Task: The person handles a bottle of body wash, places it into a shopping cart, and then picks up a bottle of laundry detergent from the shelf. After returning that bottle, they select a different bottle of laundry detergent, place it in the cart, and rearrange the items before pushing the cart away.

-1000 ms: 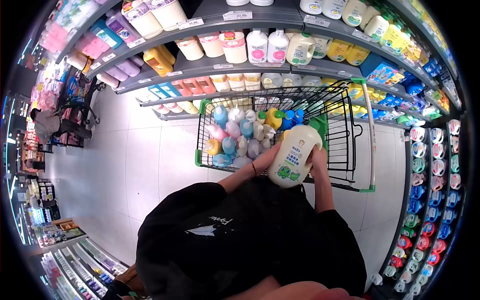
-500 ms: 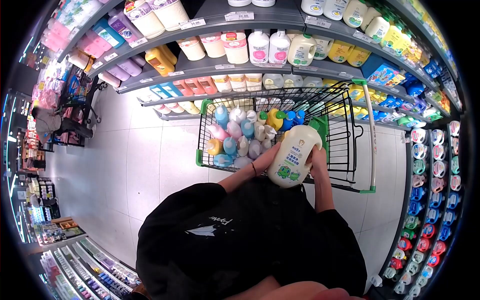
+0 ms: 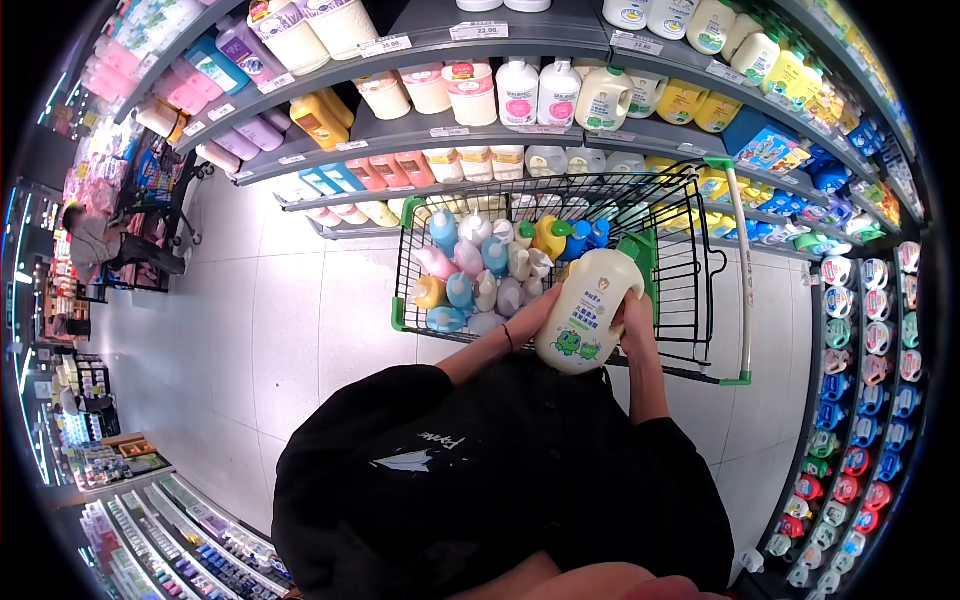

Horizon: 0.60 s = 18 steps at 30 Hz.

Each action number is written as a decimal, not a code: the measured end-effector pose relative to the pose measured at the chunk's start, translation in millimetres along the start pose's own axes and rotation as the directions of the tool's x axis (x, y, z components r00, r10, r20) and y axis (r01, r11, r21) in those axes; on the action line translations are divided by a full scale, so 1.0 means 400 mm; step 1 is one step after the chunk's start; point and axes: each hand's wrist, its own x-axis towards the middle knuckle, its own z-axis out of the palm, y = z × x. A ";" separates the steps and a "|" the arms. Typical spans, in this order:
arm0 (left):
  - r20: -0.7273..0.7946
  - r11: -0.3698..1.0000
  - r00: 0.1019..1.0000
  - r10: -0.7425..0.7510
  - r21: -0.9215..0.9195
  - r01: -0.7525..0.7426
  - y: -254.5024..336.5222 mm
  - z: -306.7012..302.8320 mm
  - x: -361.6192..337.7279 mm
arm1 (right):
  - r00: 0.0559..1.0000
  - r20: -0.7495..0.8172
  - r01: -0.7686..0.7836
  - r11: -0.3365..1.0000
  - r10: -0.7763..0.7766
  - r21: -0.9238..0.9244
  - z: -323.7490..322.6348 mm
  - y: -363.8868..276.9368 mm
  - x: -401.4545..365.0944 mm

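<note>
A large cream-coloured jug bottle (image 3: 585, 318) with blue lettering and green cartoon figures on its label is held tilted in front of my chest. My left hand (image 3: 535, 316) clasps its left side, a dark band on the wrist. On the right side my right hand (image 3: 636, 318) grips it at the handle. Just beyond the bottle stands a black wire shopping cart (image 3: 402, 268) with green corners. Several pump bottles in blue, pink, white and purple fill its left part, and a yellow jug (image 3: 550, 238) and blue-topped bottles (image 3: 587, 237) stand near its far side.
A long shelf (image 3: 400, 130) of bottles and price tags runs behind the cart. To the right stands another rack (image 3: 855, 400) of bottles. Pale floor tiles (image 3: 290, 340) lie to the left, where a person (image 3: 95, 240) sits near another cart (image 3: 165, 190).
My hands and the bottle stay almost still. The person at the far left has raised their head slightly.
</note>
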 end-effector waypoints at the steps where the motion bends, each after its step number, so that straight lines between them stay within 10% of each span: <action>1: 0.000 1.000 1.000 -0.001 -0.001 0.001 -0.003 -0.003 0.002 | 1.000 -0.001 -0.001 1.000 0.001 -0.002 0.001 -0.001 0.000; 18: 0.002 0.999 1.000 0.023 -0.043 -0.023 -0.012 -0.004 -0.003 | 1.000 0.009 0.025 0.999 -0.025 -0.024 -0.004 0.011 0.000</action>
